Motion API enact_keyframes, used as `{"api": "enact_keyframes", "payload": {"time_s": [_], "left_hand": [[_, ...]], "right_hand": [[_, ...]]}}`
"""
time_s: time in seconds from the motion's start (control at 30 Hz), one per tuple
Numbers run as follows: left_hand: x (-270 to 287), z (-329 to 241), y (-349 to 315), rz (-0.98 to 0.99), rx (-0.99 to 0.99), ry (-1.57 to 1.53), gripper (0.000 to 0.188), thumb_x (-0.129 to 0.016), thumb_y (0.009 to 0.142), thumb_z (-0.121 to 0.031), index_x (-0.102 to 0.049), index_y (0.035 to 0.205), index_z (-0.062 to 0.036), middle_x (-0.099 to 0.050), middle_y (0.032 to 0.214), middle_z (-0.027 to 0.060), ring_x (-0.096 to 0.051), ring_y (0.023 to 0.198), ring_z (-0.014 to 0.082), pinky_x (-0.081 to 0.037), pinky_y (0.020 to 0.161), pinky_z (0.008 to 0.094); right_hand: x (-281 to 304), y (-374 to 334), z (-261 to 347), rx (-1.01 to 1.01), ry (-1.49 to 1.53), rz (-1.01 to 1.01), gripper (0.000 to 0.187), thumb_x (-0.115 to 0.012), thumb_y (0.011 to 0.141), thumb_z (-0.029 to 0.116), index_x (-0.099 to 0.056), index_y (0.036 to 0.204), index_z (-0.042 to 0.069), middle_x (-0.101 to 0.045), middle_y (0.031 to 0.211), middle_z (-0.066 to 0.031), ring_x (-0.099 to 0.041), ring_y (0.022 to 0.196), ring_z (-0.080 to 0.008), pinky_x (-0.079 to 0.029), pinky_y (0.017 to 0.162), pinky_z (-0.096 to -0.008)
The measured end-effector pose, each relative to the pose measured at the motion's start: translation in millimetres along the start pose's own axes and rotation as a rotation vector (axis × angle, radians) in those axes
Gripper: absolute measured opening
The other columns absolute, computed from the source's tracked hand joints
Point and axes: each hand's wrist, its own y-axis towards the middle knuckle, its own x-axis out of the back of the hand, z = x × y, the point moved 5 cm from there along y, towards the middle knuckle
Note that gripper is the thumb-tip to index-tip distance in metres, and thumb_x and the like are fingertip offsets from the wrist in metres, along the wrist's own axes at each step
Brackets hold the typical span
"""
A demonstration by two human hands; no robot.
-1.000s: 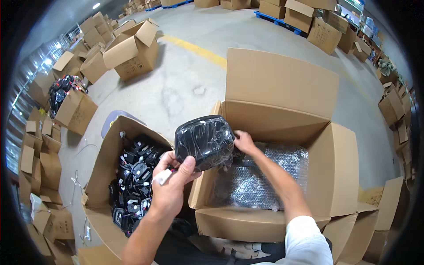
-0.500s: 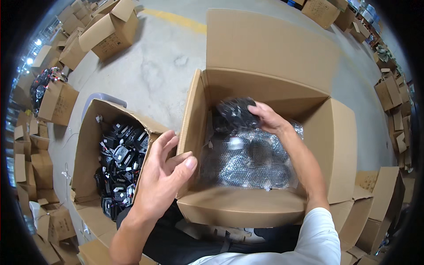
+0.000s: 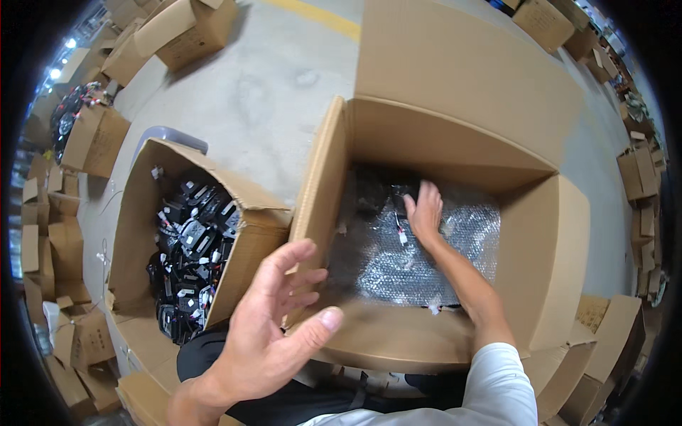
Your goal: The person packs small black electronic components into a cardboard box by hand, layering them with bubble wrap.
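Inside the large open cardboard box (image 3: 529, 263), my right hand (image 3: 425, 213) reaches toward the back left with its fingers stretched out. Just left of its fingertips lies a dark, bagged part (image 3: 376, 190), blurred and partly in shadow. A thin cable with a white connector (image 3: 403, 236) trails from that spot over the bubble wrap (image 3: 405, 280) lining the box. Fingers apart, my left hand (image 3: 277, 334) hovers in front of the box's near-left corner, holding nothing. To its left, a smaller cardboard box (image 3: 259, 245) holds several black electronic units (image 3: 192, 238) with white connectors.
A grey-blue plastic bin (image 3: 170, 135) shows behind the smaller box. The big box's far flap (image 3: 462, 71) stands raised. Opened cartons (image 3: 597, 348) crowd the near right, and more (image 3: 96, 142) line the left. A yellow line (image 3: 320, 15) crosses the concrete floor.
My right hand has lowered the black bagged part to the bubble wrap and let go of it. My left hand has moved right and nearer me. The whole view has shifted slightly.
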Motion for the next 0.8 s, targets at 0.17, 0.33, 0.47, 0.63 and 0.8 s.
{"api": "enact_keyframes", "payload": {"time_s": [0.17,0.33,0.47,0.63,0.8], "left_hand": [[-18,5,-11,0.177,-0.183,0.238,0.071,-0.072,0.094,-0.019,-0.034,0.149,0.0035,-0.044,0.145,0.0209,-0.055,0.125,0.0303,-0.047,0.106,0.0426],[-13,-4,-33,0.146,-0.441,0.265,0.064,-0.073,0.093,-0.02,-0.042,0.141,0.0078,-0.048,0.138,0.0261,-0.054,0.127,0.0347,-0.046,0.106,0.0402],[59,-12,-12,0.202,-0.615,0.341,0.039,-0.073,0.091,-0.019,-0.063,0.121,0.0046,-0.068,0.112,0.0174,-0.067,0.107,0.0283,-0.052,0.095,0.0373],[267,94,69,-0.49,-0.406,0.893,0.066,-0.076,0.076,-0.013,-0.055,0.136,0.0035,-0.058,0.135,0.0266,-0.056,0.129,0.0386,-0.047,0.109,0.0446],[322,227,159,-0.401,-0.37,1.236,0.091,-0.08,0.067,-0.01,-0.04,0.149,-0.0037,-0.036,0.153,0.031,-0.041,0.14,0.0472,-0.04,0.114,0.0503]], "right_hand": [[-38,-31,64,0.676,-0.257,0.235,0.052,-0.079,0.078,0.023,-0.063,0.122,0.001,-0.056,0.132,-0.0213,-0.054,0.124,-0.0373,-0.045,0.105,-0.0465],[-48,-14,74,0.447,-0.261,0.347,0.037,-0.071,0.084,0.022,-0.064,0.112,-0.001,-0.057,0.13,-0.0242,-0.055,0.122,-0.0402,-0.047,0.102,-0.0469],[12,-42,76,0.449,-0.108,0.777,0.047,-0.069,0.092,0.032,-0.065,0.12,-0.005,-0.062,0.127,-0.0266,-0.058,0.12,-0.0443,-0.048,0.103,-0.0477],[189,-132,133,0.122,0.172,1.015,0.057,-0.072,0.093,0.036,-0.061,0.131,-0.005,-0.066,0.126,-0.0259,-0.063,0.121,-0.0369,-0.05,0.102,-0.042],[245,-217,163,0.268,0.01,0.721,0.05,-0.082,0.081,0.033,-0.068,0.116,-0.001,-0.069,0.098,-0.0167,-0.068,0.089,-0.0311,-0.054,0.082,-0.0412]]}}
